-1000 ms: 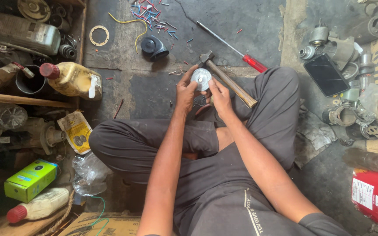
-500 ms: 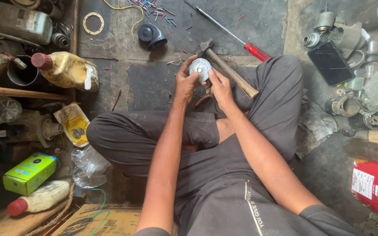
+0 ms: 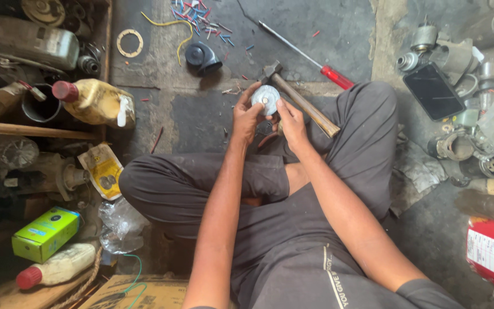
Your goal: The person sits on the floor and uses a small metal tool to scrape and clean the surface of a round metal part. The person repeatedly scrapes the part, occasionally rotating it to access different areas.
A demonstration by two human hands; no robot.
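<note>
Concrete floor (image 3: pixel 201 123) lies cluttered; left hand (image 3: pixel 246 117) and right hand (image 3: pixel 290 121) clamp a round metal disc (image 3: pixel 265 99) beside the hammer (image 3: pixel 298 97). A loosened grip could drop it among scattered wire bits (image 3: pixel 201 17).

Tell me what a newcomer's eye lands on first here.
At the centre, the left hand and right hand together hold a small round silver metal disc above the crossed legs. Just beyond it a wooden-handled hammer and a red-handled screwdriver lie on the concrete floor, among scattered coloured wire offcuts.
</note>
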